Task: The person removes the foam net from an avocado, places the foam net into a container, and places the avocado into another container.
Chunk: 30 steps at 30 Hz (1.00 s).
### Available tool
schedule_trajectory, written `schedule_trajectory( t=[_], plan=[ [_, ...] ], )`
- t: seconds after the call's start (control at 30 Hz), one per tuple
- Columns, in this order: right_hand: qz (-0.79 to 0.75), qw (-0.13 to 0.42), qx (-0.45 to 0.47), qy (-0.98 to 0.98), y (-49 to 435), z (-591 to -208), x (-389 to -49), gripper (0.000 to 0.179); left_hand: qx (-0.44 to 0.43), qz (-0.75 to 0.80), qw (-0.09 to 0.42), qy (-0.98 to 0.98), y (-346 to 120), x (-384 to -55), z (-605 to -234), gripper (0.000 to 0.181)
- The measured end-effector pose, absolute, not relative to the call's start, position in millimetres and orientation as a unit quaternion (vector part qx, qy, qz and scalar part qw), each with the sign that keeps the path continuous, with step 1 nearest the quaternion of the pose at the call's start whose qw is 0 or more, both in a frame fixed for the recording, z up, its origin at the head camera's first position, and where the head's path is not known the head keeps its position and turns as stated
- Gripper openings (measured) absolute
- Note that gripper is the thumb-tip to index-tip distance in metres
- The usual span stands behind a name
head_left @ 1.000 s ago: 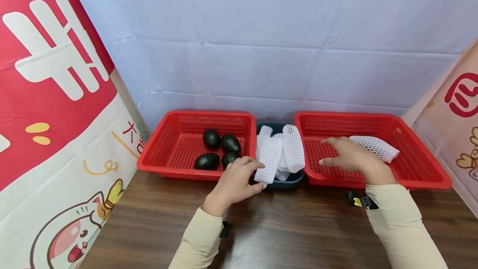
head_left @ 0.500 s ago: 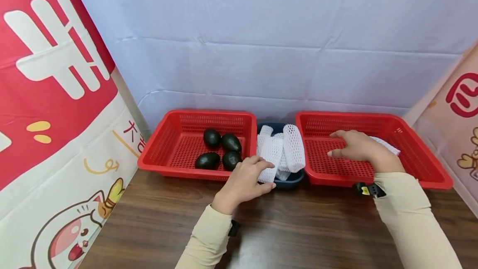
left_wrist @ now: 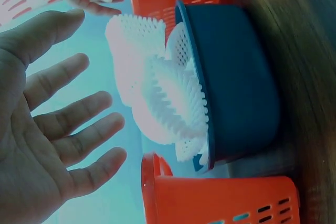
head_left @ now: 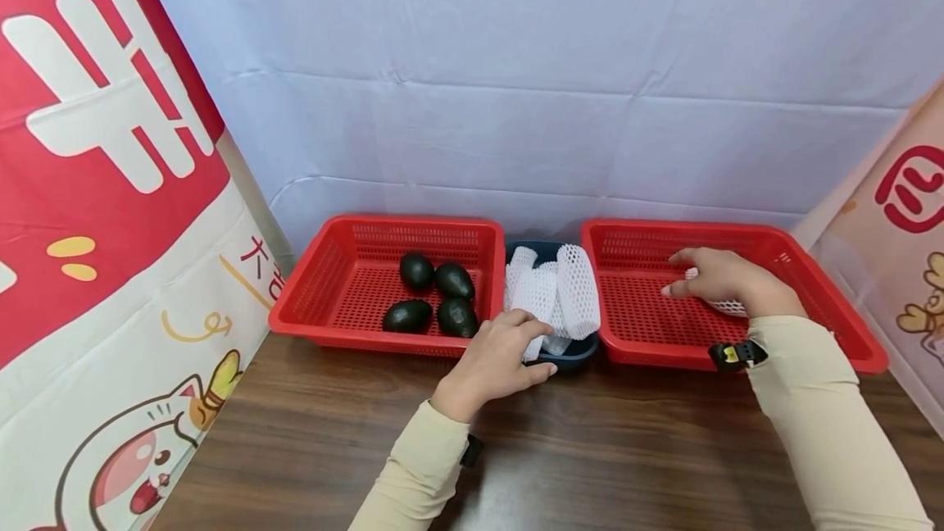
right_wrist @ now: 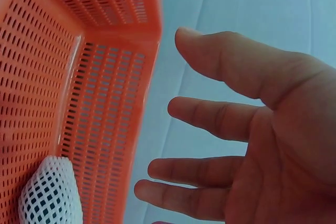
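My left hand point(head_left: 509, 357) hovers with its fingers spread at the front of a dark blue bin point(left_wrist: 236, 77), overlapping the white foam net sleeves point(head_left: 578, 289) heaped inside. In the left wrist view the palm point(left_wrist: 21, 129) holds nothing, and the fingertips stand apart from the nets. My right hand point(head_left: 726, 277) is held over the right red basket point(head_left: 642, 351), its fingers extended and nothing in them. Under it lies a net-sleeved thing point(right_wrist: 50, 192), dark through the mesh, partly hidden by the hand in the head view.
At the left, a second red basket point(head_left: 354, 297) holds several dark avocados point(head_left: 455, 281). The blue bin sits between both red baskets on a brown wooden table point(head_left: 590, 449). A pale cloth point(head_left: 472, 105) hangs behind, with printed cloths at both sides.
My left hand has drifted right along the front of the blue bin. My right hand has moved right and slightly back over the net-sleeved thing, uncovering its near-left part.
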State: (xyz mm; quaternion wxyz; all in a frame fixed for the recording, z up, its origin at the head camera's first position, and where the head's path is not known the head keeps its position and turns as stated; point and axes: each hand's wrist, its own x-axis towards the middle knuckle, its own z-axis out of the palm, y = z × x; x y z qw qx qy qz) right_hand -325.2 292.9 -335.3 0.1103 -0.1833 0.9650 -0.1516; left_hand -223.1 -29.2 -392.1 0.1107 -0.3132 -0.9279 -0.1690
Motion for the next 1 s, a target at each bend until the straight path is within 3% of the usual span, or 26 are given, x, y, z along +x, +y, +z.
schedule_trajectory(
  t=[0.37,1.0],
  plan=[
    [-0.154,0.127,-0.167,0.966,315.3,-343.3,-336.3,0.063,-0.316,-0.17,0.1,-0.928,-14.7,-223.5,-396.5,0.041],
    [-0.171,0.14,-0.16,0.962,345.0,-348.6,-359.7,0.06,-0.342,-0.202,0.126,-0.909,6.9,-225.3,-405.3,0.038]
  ],
)
